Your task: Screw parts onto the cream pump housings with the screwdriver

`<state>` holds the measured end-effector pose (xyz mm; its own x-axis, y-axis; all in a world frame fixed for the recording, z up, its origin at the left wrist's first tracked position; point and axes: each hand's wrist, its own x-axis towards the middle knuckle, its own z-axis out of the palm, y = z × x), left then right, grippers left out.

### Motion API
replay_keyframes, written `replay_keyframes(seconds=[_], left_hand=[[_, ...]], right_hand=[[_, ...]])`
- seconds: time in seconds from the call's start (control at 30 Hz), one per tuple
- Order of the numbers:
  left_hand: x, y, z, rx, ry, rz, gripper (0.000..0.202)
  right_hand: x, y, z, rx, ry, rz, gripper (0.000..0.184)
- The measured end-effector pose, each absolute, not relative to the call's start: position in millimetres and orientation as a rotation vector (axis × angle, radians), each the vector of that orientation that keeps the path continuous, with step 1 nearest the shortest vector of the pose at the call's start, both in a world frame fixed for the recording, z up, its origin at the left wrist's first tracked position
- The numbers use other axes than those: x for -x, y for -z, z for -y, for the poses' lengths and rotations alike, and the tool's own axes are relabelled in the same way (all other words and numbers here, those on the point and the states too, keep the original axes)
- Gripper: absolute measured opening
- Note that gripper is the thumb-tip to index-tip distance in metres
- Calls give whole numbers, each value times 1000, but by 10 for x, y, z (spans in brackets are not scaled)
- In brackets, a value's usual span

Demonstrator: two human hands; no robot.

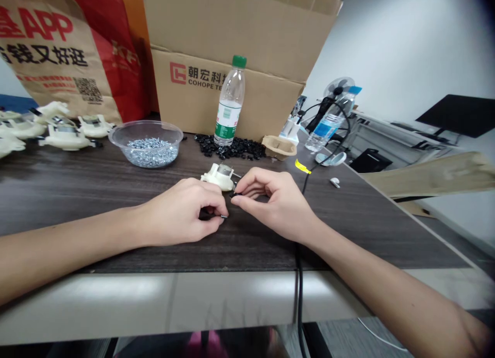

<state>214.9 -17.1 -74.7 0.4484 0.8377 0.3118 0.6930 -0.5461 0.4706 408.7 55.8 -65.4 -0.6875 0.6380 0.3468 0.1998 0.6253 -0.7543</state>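
Observation:
My left hand (189,211) is closed, thumb and index finger pinching a small metal pin (224,217) whose tip shows beyond the fingertips. Opposite it, my right hand (274,198) pinches a small black plastic piece (234,194) between thumb and forefinger. Just behind both hands a cream plastic part (217,176) with a metal piece on top rests on the table, partly covered by my left knuckles. A thin rod sticks out from its right side toward my right fingers.
A clear bowl (149,126) holds many small metal pieces. Behind the hands lie a heap of black pieces (247,150), a green-capped bottle (231,100) and a cardboard tray (279,148). Several cream parts (65,136) stand left. A black cable (300,296) crosses the table's right side.

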Motion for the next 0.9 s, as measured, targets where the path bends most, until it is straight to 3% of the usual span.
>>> replay_keyframes(seconds=[0.2, 0.53, 0.9], left_hand=[[-2102, 776, 144, -2453, -693, -1218, 23], [-2073, 775, 90, -2271, -770, -1266, 16], [-2046, 685, 65, -2147, -619, -1443, 14]], right_hand=[[-4090, 660, -561, 648, -906, 2244, 8], [-4102, 656, -564, 646, -902, 2270, 8], [-4104, 632, -560, 656, -911, 2286, 7]])
